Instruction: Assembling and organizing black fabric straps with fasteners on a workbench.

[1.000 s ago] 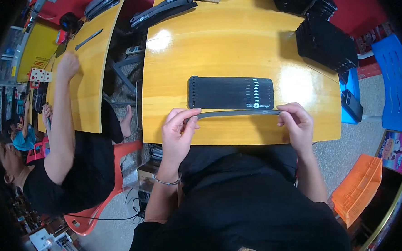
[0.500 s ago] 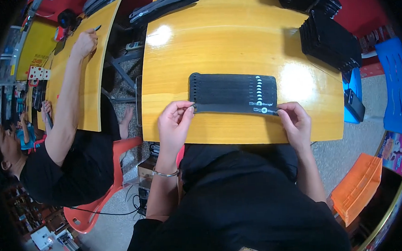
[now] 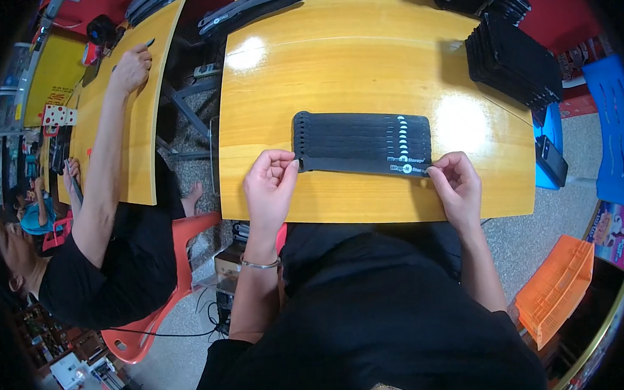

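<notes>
A row of flat black straps (image 3: 354,133) lies overlapped on the yellow wooden table in front of me, with holed tabs at the left ends and pale printed marks toward the right. The nearest black strap (image 3: 353,166) forms the row's front edge. My left hand (image 3: 269,186) pinches its left end between thumb and forefinger. At the right end, my right hand (image 3: 456,187) grips the corner with thumb and fingertips. The strap is stretched straight between both hands, against the others.
Piles of black straps (image 3: 513,61) stand at the table's far right corner; grey-black straps (image 3: 253,9) lie at the far left. An orange crate (image 3: 553,292) sits to the lower right. At a second table (image 3: 130,155) on my left, a co-worker (image 3: 111,262) sits on an orange chair.
Both hands have moved slightly away from me with the nearest strap, so it now sits closer against the row. The co-worker's head has shifted a little.
</notes>
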A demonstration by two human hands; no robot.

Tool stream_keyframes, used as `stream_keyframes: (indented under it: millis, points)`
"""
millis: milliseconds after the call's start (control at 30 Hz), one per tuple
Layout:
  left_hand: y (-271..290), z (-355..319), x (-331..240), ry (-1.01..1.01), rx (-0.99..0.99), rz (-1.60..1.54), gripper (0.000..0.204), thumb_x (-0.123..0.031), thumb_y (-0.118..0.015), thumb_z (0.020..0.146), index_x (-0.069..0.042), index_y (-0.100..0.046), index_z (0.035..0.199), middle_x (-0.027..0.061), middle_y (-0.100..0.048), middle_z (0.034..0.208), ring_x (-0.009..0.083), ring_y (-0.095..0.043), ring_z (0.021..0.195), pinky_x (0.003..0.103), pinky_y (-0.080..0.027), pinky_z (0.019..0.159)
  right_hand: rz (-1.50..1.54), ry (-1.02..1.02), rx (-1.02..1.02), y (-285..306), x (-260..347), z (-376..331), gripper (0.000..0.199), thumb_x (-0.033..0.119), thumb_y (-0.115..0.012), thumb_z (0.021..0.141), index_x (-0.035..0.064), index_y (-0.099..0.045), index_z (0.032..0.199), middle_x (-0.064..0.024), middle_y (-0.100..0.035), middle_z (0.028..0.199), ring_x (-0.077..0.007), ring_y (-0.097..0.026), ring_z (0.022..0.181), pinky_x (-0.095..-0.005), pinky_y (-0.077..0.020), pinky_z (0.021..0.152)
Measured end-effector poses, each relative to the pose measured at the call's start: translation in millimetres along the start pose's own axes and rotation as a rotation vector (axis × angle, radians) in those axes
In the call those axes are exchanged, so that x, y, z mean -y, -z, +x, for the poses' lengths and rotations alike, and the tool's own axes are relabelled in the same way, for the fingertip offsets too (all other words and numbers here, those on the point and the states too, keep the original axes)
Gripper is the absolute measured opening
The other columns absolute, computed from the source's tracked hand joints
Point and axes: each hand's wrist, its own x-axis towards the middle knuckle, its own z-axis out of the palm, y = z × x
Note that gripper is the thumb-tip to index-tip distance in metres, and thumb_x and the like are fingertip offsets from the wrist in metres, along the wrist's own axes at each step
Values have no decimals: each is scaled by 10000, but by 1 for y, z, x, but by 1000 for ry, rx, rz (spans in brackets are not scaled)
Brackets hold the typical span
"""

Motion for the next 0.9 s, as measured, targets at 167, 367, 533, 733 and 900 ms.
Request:
stream_keyframes:
  millis: [167, 367, 533, 733, 900]
  points:
    - [-2, 1, 0, 4, 3, 4, 108, 75, -598, 832, 17, -575, 920, -14, -561, 780, 7, -514, 656, 130, -423, 580, -37, 5, -13, -1, 0, 2, 125, 21, -657, 839, 26, -538, 878, 33, -551, 736, -10, -504, 638, -151, -399, 552]
    - [-2, 1, 2, 4, -11, 27, 105, 77, -594, 833, 15, -575, 916, -17, -559, 767, -3, -503, 628, 125, -403, 555, -63, 0, -22, -4, -3, 5, 148, 18, -664, 831, 30, -518, 849, 33, -533, 708, -7, -487, 613, -152, -388, 532]
    - [-3, 3, 1, 8, -21, 34, 100, 75, -595, 833, 14, -578, 910, -18, -563, 756, -6, -504, 618, 126, -395, 540, -68, 10, -39, -4, -4, 6, 166, 15, -668, 825, 29, -503, 836, 35, -527, 695, -7, -483, 603, -154, -385, 524]
    - [-3, 3, 2, 0, -15, 50, 95, 74, -594, 835, 16, -579, 908, -17, -565, 749, -8, -501, 606, 126, -389, 531, -70, 0, -48, -4, -5, 7, 179, 20, -674, 822, 29, -495, 831, 35, -526, 689, -8, -484, 600, -155, -389, 525]
    - [-4, 4, 4, 2, -13, 46, 91, 76, -594, 834, 18, -580, 902, -20, -560, 738, -16, -486, 586, 124, -373, 507, -89, 2, -55, -4, -4, 7, 187, 26, -679, 820, 32, -492, 829, 34, -528, 691, -8, -489, 603, -157, -394, 522]
